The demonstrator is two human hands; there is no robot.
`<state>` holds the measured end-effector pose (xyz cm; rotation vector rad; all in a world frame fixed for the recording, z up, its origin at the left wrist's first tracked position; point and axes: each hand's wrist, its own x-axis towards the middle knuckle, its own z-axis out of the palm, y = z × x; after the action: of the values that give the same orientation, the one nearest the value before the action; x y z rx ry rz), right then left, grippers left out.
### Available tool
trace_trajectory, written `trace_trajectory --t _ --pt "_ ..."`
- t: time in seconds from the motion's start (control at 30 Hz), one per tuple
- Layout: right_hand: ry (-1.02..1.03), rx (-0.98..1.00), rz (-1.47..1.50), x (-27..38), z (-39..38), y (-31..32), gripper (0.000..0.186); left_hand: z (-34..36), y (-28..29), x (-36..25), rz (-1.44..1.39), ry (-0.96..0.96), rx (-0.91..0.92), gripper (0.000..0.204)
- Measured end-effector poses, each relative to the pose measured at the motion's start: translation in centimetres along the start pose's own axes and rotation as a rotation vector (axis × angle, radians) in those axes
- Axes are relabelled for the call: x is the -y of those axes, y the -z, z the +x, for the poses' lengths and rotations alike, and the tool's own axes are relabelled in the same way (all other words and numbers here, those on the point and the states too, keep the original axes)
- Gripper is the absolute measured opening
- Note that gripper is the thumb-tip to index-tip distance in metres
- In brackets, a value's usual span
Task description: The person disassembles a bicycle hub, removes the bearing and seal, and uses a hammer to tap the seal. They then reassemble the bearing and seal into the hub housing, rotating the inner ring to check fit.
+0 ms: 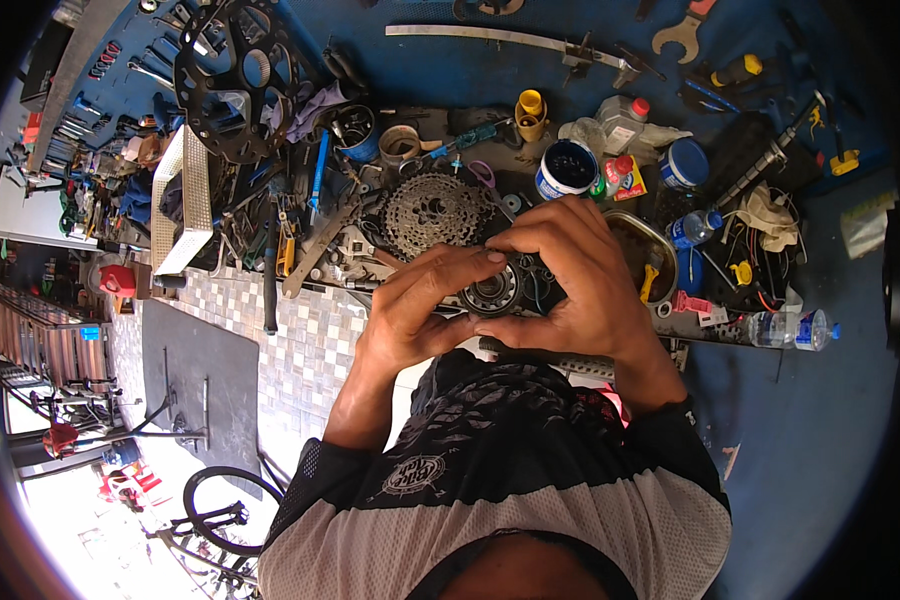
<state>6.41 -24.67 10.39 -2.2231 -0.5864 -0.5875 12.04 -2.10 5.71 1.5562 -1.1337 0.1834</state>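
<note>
Two bare hands, the left hand (410, 310) and the right hand (580, 285), come together on the near side of a grey sprocket cassette (432, 215). Their fingers bend inward, leaving a narrow space, with the thumb tips close together below and the forefingers close above. Within that space shows a round metal part (492, 292), nearer the body than the cassette and slightly to its right; whether the fingers grip it or only frame it, I cannot tell.

Left of the cassette, a long flat wrench (315, 255) lies at a slant. Purple-handled scissors (483, 173) are just beyond the cassette's right edge. Farther right of it stand an open blue-and-white tub (560, 190) with dark contents and a clear bottle with a blue cap (695, 230). Beyond the cassette's far side are a brownish can (400, 150) and, farther right, a yellow container (530, 118). A large black toothed disc (195, 85) shows to the cassette's far left. Behind everything on the cassette's far side rises a blue wall (410, 75); a wide-mouthed wrench (678, 40) hangs there, well to the cassette's right.
</note>
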Motion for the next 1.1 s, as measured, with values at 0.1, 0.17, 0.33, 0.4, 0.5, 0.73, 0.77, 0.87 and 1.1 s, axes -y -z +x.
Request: trace_trajectory --t 0.1,0.17,0.33,0.4,0.5,0.73,0.77,0.87,1.1 --pt "-0.005 0.004 0.005 0.0 -0.1 -0.1 0.061 0.2 -0.1 -0.2 -0.003 -0.012 -0.002 0.064" --pt "-0.011 0.023 0.019 -0.1 -0.3 0.0 0.06 0.3 0.0 -0.2 -0.009 -0.003 0.006 0.063" --pt "0.054 0.056 0.032 -0.4 0.1 0.4 0.056 0.0 0.3 -0.4 -0.084 0.08 0.046 0.056" --pt "0.074 0.07 0.04 -0.6 0.2 0.5 0.057 0.1 0.5 -0.6 -0.102 0.087 0.058 0.053" --pt "0.081 0.096 0.062 -0.8 0.2 0.7 0.062 0.2 0.6 -0.7 -0.114 0.09 0.071 0.051" --pt "0.106 0.187 0.151 -1.6 0.9 1.2 0.063 0.2 0.7 -1.0 -0.11 0.105 0.092 0.051" --pt "0.112 0.203 0.172 -1.8 1.0 1.3 0.064 0.2 0.7 -1.0 -0.105 0.106 0.095 0.051" --pt "0.089 0.292 0.262 -2.6 1.1 1.5 0.062 0.2 0.7 -1.0 -0.096 0.113 0.112 0.051" --pt "0.089 0.334 0.309 -3.3 1.5 1.6 0.071 0.1 0.5 -0.8 -0.08 0.113 0.099 0.056"
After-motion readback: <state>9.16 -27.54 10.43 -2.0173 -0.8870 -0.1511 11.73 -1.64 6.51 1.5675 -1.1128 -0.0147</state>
